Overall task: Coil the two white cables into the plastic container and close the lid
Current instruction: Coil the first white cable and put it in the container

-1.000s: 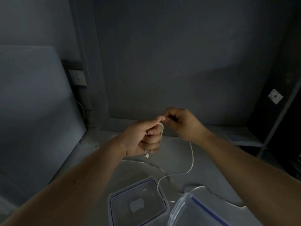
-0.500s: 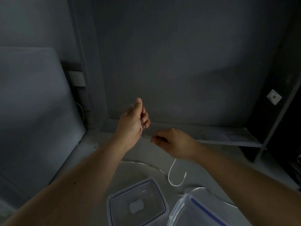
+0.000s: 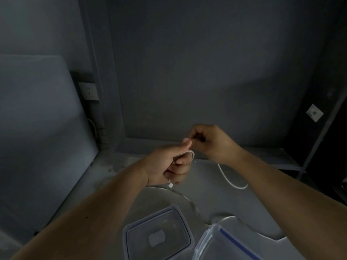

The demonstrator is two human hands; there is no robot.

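Observation:
My left hand (image 3: 165, 166) is closed around loops of a white cable (image 3: 231, 182), whose plug (image 3: 170, 185) pokes out below the fist. My right hand (image 3: 210, 141) pinches the same cable just above the left thumb. A slack length of it hangs in a curve under my right wrist. A second white cable (image 3: 178, 194) lies on the grey surface in front of the open plastic container (image 3: 129, 233). The container's lid (image 3: 208, 239), with a blue stripe, lies tilted to its right.
A grey wall stands close behind the surface, with a low ledge (image 3: 281, 156) along its foot. A wall socket (image 3: 89, 91) sits at the left beside a large grey panel (image 3: 37, 128). A dark shelf frame (image 3: 323, 132) rises at the right.
My hands came apart, the right drawing cable down and out, then met again. Another turn lies around my left hand and the hanging slack is shorter.

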